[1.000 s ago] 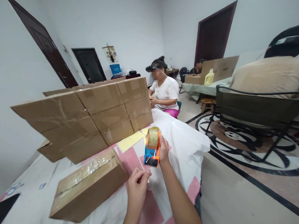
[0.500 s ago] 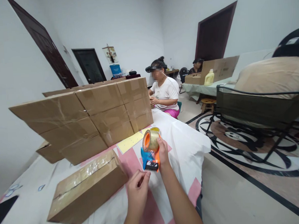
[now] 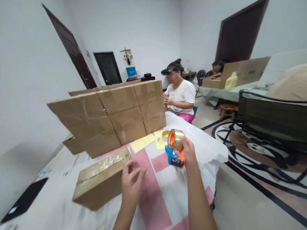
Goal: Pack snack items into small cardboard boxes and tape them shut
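Note:
My right hand grips a packing tape dispenser with orange and blue parts, a dark roller piece and a fat roll of tape. It is held above the table, to the right. My left hand, its fingers loosely bent and apart, hovers beside the near end of a closed cardboard box. Nothing shows in that hand. Clear tape runs shiny along the box's top seam. A second roll of tape with a yellow core lies just beyond the dispenser, by yellow sheets.
Stacked cardboard boxes form a wall along the table's far side. A white and pink cloth covers the table. A dark flat object lies at left. Beyond the stack sits a person in a white shirt; another person is farther right.
My hands have moved apart: the left has drawn leftward to the box, while the right, with the tape dispenser, has shifted right. The whole view has also turned left.

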{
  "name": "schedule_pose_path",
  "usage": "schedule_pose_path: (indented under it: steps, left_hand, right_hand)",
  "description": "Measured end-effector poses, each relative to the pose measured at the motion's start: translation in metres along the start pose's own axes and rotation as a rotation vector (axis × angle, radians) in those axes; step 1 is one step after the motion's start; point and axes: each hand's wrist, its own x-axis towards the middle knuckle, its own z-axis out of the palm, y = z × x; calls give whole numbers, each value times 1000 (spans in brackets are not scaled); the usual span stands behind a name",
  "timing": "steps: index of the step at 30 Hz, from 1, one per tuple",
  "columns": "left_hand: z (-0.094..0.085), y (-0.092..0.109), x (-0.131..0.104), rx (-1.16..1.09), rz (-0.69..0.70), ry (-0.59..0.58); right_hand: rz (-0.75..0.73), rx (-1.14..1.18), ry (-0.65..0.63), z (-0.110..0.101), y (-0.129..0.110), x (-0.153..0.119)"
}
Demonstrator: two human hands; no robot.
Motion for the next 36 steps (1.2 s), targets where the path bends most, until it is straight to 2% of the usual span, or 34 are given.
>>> schedule_pose_path:
  steps: [2,4,7,10,12,13,14,15,17,19,21,23,25,28,32,34,36]
  left_hand:
    - [-3,11,2,-40,-33,-48]
    - [-7,14,1,-106,-169,-73]
    - [-16,11,-1,-203,-362,-10]
    - [-26,11,2,-306,-428,-3]
    - [-33,12,5,-379,-458,-13]
    - [-37,13,5,-404,-471,-13]
    - [-40,12,6,-420,-480,-12]
    - [-43,12,6,-428,-483,-14]
    - [-48,9,4,-426,-472,-20]
    - [-54,6,2,-401,-428,-31]
    - [-63,3,0,-306,-362,-42]
    - [-76,1,0,-148,-315,-46]
    - [-92,-3,2,3,-309,-18]
    - [-117,-11,4,85,-323,95]
    - [-138,-21,2,12,-296,417]
    - [-141,-27,-1,24,-224,600]
    - [-143,-32,-3,114,-98,679]
  right_hand:
    - [124,-93,-54,8,29,10]
    - [202,-196,-72,15,57,16]
    - [235,-312,-49,18,79,19]
    - [198,-429,85,15,75,19]
    - [85,-537,243,17,60,15]
    - [-1,-590,282,21,50,11]
    - [-89,-629,255,28,39,6]
    - [-168,-649,155,38,28,-2]
    - [-251,-619,-211,65,8,-23]
    - [-217,-549,-570,98,-7,-47]
    - [-156,-526,-759,129,-16,-68]
    - [-143,-522,-799,154,-19,-81]
    - [-184,-508,-758,173,-20,-85]
    - [-205,-505,-712,192,-19,-79]
    - [-45,-517,-863,218,-13,-69]
    - [51,-521,-940,231,-3,-65]
    - [104,-568,-979,244,11,-60]
